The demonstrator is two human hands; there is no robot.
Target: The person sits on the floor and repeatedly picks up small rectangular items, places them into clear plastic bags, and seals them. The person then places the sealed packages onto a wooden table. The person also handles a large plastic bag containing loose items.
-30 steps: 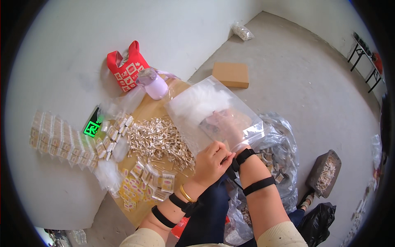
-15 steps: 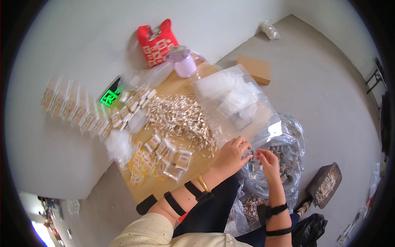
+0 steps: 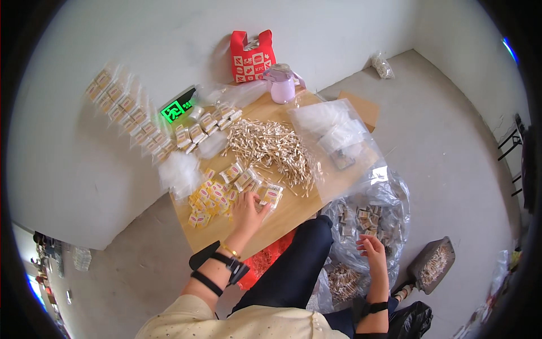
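Note:
My left hand (image 3: 247, 214) is over the near part of the wooden table, its thumb and fingers apart, at a group of small clear packs of cotton swabs (image 3: 273, 194). Its fingertips touch or nearly touch the packs; whether one is gripped is hard to see. To its left lie many small yellow-and-white cards (image 3: 209, 199). Behind it spreads a large heap of loose cotton swabs (image 3: 271, 150). My right hand (image 3: 374, 253) hovers with loosely bent, parted fingers, no object visible in it, above a big clear plastic bag (image 3: 400, 198) holding many small packs (image 3: 370, 219).
Filled packs in clear sleeves (image 3: 127, 110) lean along the wall, beside a lit green sign (image 3: 176, 111). A lilac jug (image 3: 282, 90) and red bag (image 3: 252, 59) stand at the back. Clear plastic bags (image 3: 333, 127) cover the table's right side. A grey dustpan-like tray (image 3: 432, 265) holds swabs.
My left hand has left the space near my right hand and moved left to the swab packs on the table. My right hand has dropped slightly, its fingers loosened. The view has shifted.

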